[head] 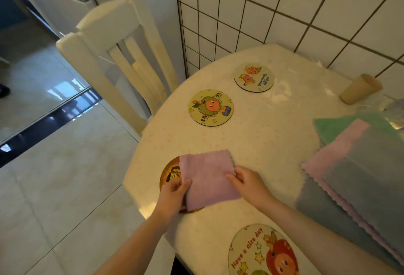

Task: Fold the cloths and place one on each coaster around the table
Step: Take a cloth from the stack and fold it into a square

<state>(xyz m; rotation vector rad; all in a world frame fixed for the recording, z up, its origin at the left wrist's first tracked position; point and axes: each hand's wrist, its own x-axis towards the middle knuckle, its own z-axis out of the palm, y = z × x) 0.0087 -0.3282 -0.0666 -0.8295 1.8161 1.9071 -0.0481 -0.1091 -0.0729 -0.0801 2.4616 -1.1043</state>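
Observation:
A folded lilac cloth lies over a brown round coaster at the table's left edge. My left hand pinches the cloth's left edge and my right hand holds its right edge. Three other coasters carry no cloth: a green-figure coaster, a far coaster with two orange figures, and a near "Have a nice day" coaster. A stack of unfolded cloths sits at the right, with a blue-grey cloth on top, a pink cloth under it and a green cloth below.
The round table has a pale yellow cover. A beige cup lies on its side at the back right. A white chair stands at the table's left, against a tiled wall. Glossy floor tiles lie to the left.

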